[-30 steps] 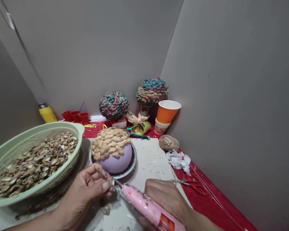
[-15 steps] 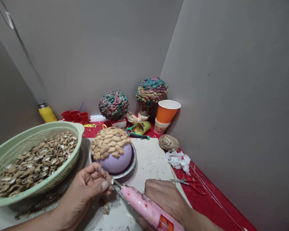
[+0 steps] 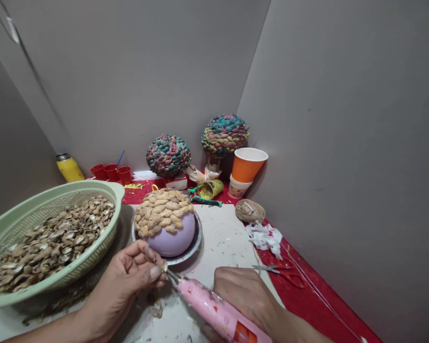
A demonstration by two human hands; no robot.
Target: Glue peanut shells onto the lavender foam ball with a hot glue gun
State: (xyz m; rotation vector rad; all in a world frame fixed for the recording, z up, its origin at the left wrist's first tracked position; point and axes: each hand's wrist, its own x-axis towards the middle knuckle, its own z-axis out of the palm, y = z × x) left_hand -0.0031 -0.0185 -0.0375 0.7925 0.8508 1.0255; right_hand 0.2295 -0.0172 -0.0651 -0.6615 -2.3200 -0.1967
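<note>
My left hand (image 3: 134, 274) pinches a small peanut shell (image 3: 165, 266) between thumb and fingers, just in front of the ball. My right hand (image 3: 241, 290) is wrapped round a pink glue gun (image 3: 214, 305), whose metal tip meets or nearly meets the shell. Behind them, a lilac ball (image 3: 173, 238) rests in a round metal dish (image 3: 196, 247). Tan peanut shells (image 3: 162, 209) cover its upper part, while its lower front is bare and smooth. At the left, a green basket (image 3: 109, 238) holds a heap of loose shells (image 3: 57, 243).
Two colourful shell-covered balls (image 3: 168, 155) (image 3: 225, 136) stand at the back, near an orange paper cup (image 3: 248, 164), red cups (image 3: 124, 175) and a yellow bottle (image 3: 70, 167). On the right lie twine (image 3: 250, 211), crumpled tissue (image 3: 264, 238) and scissors (image 3: 289, 275).
The shell and the glue gun have shifted very slightly to the left. Both hands keep their holds.
</note>
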